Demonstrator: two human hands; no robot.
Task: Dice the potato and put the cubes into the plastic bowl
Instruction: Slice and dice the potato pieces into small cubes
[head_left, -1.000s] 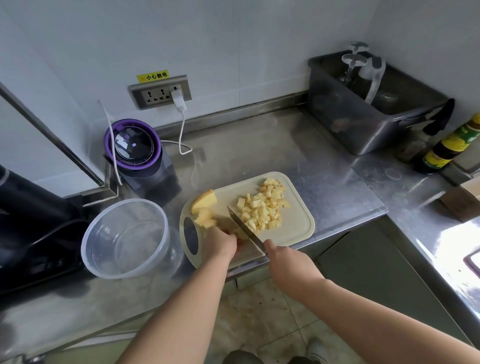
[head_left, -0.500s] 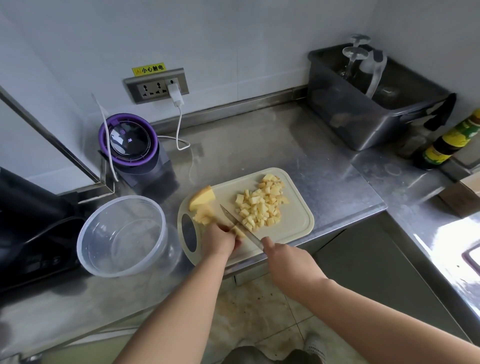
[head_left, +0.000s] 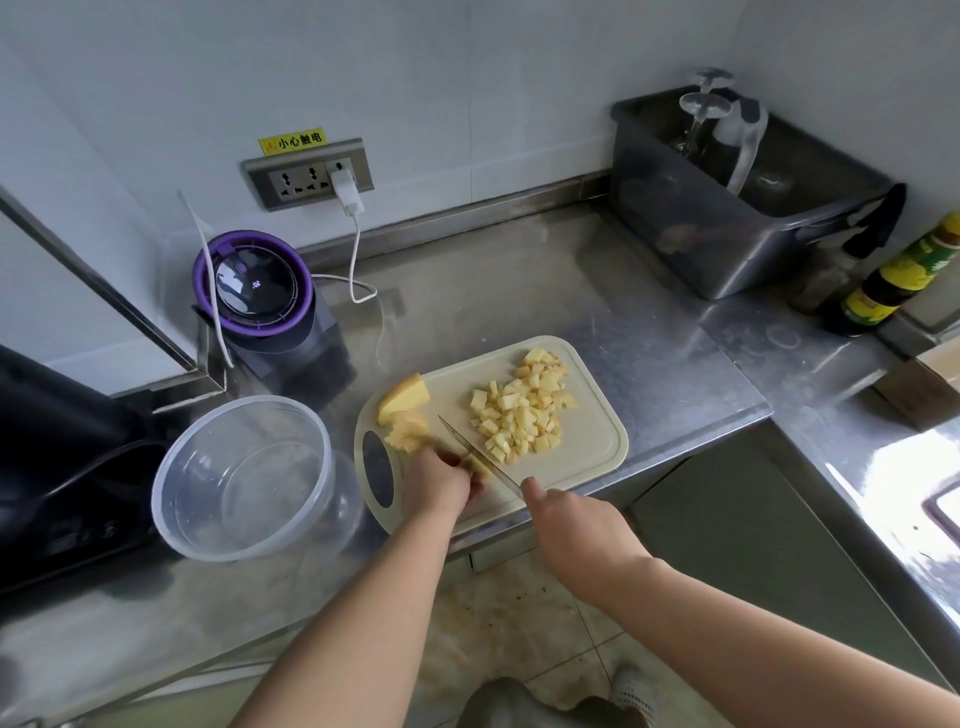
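— Where do the arms come from?
— Both bare forearms reach in from the near edge, drawing closer together toward the hands.
— The left hand (head_left: 439, 480)?
— Knuckles up, fingers curled down on a potato piece (head_left: 479, 466).
— The right hand (head_left: 576, 525)?
— Just right of it, wrapped round the handle of a knife (head_left: 460, 439), one finger reaching forward, blade beside the left fingertips.

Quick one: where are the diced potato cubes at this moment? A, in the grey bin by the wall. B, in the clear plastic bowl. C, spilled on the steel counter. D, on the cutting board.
D: the potato cubes sit in a pile on the cutting board, while the plastic bowl beside it holds none.
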